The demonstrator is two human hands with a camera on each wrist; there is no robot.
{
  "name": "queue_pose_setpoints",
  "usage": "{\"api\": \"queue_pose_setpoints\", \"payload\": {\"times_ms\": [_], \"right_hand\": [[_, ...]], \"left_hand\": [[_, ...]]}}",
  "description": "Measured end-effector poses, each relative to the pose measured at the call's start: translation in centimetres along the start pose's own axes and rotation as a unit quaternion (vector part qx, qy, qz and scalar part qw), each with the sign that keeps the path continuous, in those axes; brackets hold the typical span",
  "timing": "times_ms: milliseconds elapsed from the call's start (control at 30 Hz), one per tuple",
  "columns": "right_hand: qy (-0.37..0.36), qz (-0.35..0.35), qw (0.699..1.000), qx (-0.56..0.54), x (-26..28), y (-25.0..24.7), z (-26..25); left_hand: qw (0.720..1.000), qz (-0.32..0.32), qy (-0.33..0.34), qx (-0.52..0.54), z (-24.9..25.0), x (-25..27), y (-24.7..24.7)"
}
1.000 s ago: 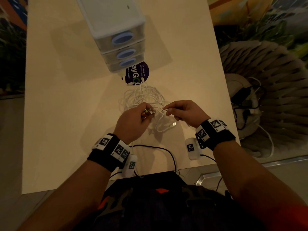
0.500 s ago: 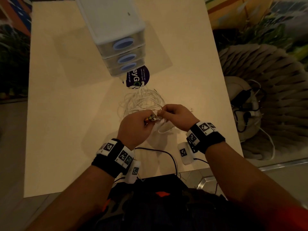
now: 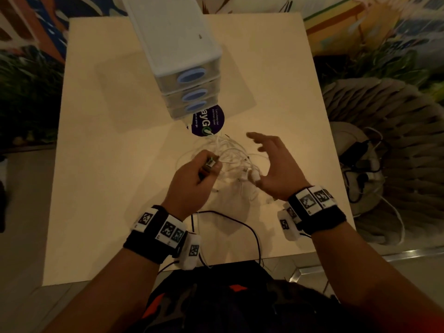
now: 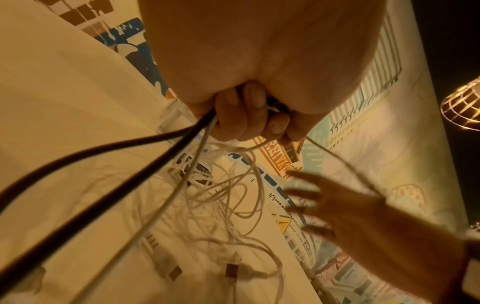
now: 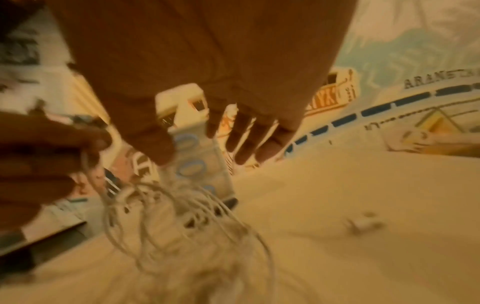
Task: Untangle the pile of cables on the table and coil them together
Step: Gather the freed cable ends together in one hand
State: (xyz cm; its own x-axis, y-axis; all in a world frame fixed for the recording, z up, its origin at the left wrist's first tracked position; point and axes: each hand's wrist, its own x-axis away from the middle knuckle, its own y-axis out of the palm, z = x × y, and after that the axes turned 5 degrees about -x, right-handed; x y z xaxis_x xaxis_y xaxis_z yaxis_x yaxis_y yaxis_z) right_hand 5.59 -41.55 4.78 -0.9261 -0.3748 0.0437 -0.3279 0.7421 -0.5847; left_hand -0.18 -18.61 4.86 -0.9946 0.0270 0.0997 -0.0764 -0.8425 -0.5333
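A tangle of thin white cables lies mid-table, in front of the drawer unit. My left hand is curled round a bunch of cable ends and plugs, lifted a little above the table. In the left wrist view the left hand grips white strands and a dark cable, while the white cables trail down to the table. My right hand hovers just right of the pile with fingers spread, holding nothing. The right wrist view is blurred; its fingers are straight above the cables.
A white three-drawer unit stands behind the pile, a round dark sticker at its foot. A black cable runs to the table's near edge. Right of the table sits a woven seat with a bag and more cables.
My right hand has let go of the cable end by the left hand and has swung out to the right, fingers spread. The left hand keeps its grip on the plugs.
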Motion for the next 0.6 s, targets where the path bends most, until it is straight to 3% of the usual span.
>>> {"api": "queue_pose_setpoints", "payload": {"times_ms": [100,167,300,400,533,600], "right_hand": [[-0.053,-0.101,0.993,-0.041,-0.3,-0.8,-3.5],[-0.059,-0.118,0.990,-0.039,-0.8,-0.9,-4.4],[-0.046,-0.061,0.996,-0.050,-1.3,-0.6,-3.9],[-0.007,-0.007,0.993,-0.119,-1.1,-0.4,-3.1],[0.039,0.012,0.966,-0.257,-0.5,-0.4,-2.6],[0.060,0.021,0.955,-0.291,-0.2,-0.3,-2.4]], "left_hand": [[0.999,-0.011,0.013,-0.032,0.4,0.0,0.4],[0.999,-0.015,0.027,-0.026,0.6,0.0,0.7],[0.999,-0.024,0.027,0.000,0.9,0.0,1.1],[0.999,0.016,0.002,0.038,0.7,0.0,0.9],[0.987,0.116,-0.080,0.079,-1.4,-0.6,0.4],[0.984,0.116,-0.121,0.066,-2.2,-1.1,0.3]]}}
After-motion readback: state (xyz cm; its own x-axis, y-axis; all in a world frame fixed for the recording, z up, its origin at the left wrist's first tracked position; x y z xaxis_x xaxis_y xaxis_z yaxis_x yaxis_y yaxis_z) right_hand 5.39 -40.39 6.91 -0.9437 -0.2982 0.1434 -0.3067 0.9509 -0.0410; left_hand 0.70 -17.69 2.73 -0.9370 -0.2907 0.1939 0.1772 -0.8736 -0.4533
